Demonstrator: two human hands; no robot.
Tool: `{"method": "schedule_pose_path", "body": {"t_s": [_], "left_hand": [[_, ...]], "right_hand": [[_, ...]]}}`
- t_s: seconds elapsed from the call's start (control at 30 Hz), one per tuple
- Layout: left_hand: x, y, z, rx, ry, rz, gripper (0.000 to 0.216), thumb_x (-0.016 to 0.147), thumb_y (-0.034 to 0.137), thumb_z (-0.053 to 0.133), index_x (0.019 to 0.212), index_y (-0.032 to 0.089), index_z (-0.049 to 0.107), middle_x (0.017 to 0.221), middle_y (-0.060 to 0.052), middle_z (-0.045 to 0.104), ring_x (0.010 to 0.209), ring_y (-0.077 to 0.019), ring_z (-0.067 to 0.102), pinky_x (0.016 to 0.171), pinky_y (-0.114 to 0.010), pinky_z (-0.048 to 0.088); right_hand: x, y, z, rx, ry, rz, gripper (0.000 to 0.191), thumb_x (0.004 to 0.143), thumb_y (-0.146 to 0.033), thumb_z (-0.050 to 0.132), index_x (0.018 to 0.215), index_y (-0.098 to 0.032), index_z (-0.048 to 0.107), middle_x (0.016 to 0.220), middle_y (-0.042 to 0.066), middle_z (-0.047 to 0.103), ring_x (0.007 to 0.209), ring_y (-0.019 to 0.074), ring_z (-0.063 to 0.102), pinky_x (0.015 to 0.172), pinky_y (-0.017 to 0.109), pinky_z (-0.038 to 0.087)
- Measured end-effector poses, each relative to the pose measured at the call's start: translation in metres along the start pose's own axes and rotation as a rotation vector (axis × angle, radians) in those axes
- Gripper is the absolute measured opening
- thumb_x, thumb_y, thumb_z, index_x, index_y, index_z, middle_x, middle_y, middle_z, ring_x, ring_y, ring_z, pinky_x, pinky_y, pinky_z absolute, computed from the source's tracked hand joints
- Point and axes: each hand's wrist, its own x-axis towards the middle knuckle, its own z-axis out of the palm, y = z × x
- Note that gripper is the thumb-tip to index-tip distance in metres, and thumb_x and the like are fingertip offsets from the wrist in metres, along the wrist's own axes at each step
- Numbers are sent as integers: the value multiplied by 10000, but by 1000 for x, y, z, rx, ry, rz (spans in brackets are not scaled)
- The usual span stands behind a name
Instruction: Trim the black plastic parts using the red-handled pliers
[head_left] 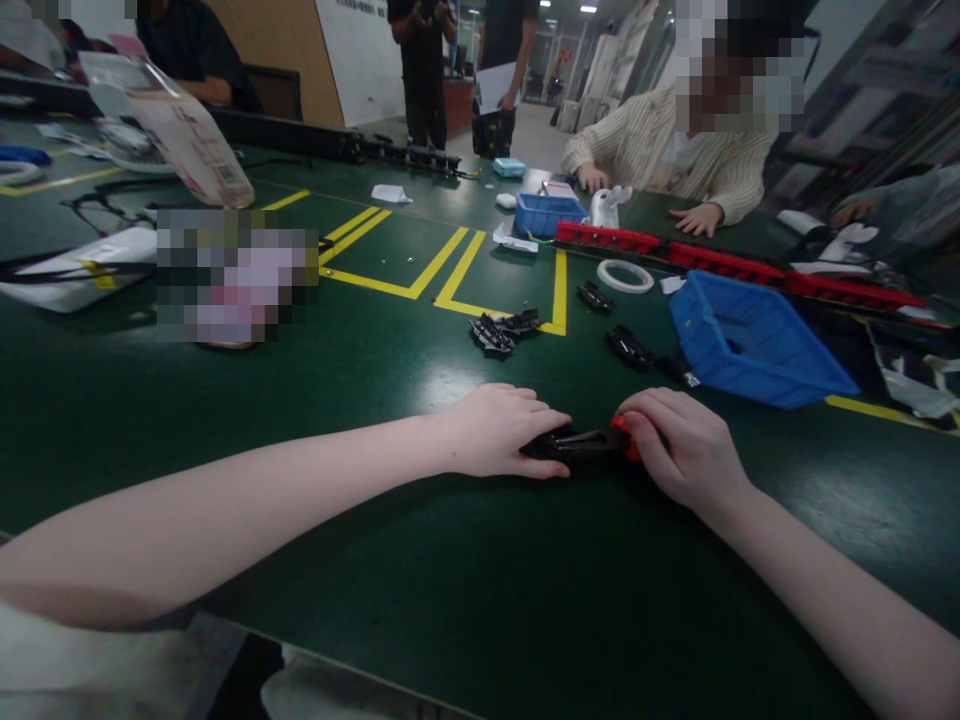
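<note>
My left hand lies low over the green tabletop, its fingers closed round one end of a glossy black plastic part. At the part's other end, my right hand pinches a small red piece, mostly covered by the fingers. The red piece meets the black part; whether they are joined I cannot tell. Beyond my hands lie similar black parts: a pair of clips, another piece and a smaller one.
A blue bin stands to the right, near a roll of white tape. Red strips and a smaller blue bin lie farther back. Yellow tape marks the table. A person in a striped sleeve sits opposite.
</note>
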Motion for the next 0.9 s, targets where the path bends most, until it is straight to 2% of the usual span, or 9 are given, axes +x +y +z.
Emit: {"method": "schedule_pose_path", "body": {"t_s": [0.47,0.7,0.9], "left_hand": [[-1,-1,1,-37,14,-4,532,853,529,543,1211,136,561,987,-81,681,866,-202,623,702,-288,452],[0,0,0,-58,10,-19,481,855,528,541,1160,156,572,949,-65,679,831,-201,621,672,-288,444],[0,-1,1,-71,12,-15,486,858,518,543,1174,150,566,958,-65,677,832,-195,619,661,-277,436]], "right_hand": [[3,-4,-1,9,-33,-42,217,912,-208,408,745,-187,546,721,55,632,653,169,576,583,317,438],[-1,2,1,23,4,58,207,919,-224,409,783,-189,562,744,58,633,676,174,580,597,324,445],[1,-1,1,15,-24,-14,204,915,-211,421,771,-174,560,728,58,627,660,167,570,587,315,443]]}}
